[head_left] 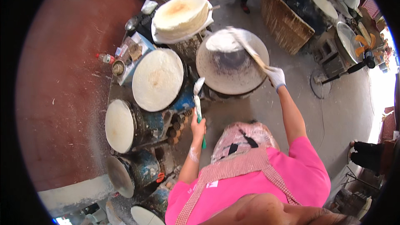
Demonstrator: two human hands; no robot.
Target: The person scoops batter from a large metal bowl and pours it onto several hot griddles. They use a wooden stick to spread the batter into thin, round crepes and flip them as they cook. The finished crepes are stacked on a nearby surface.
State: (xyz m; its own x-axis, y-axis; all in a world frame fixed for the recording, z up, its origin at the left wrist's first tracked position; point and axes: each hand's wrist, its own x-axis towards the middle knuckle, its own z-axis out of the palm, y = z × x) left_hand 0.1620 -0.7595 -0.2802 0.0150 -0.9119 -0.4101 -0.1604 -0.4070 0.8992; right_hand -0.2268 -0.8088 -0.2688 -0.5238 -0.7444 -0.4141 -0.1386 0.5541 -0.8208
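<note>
My left hand [198, 126], bare, is closed round the green handle of a spatula [197, 101] whose blade is coated in white batter. It points upward, away from me. My right hand [276, 77] wears a white glove and grips a long wooden spreader [251, 52]. The spreader's far end lies at the edge of white batter [222, 41] on a large round griddle [233, 84]. The batter covers the far left part of the griddle, and the nearer surface is bare and darker in the middle.
A tall stack of pale flatbreads [180, 11] stands beyond the griddle on the left. Round griddles at left carry a large flatbread [157, 80] and a smaller one [120, 126]; another griddle [121, 176] is bare. A fan [364, 58] stands at right. Another person's legs [244, 0] show at the back.
</note>
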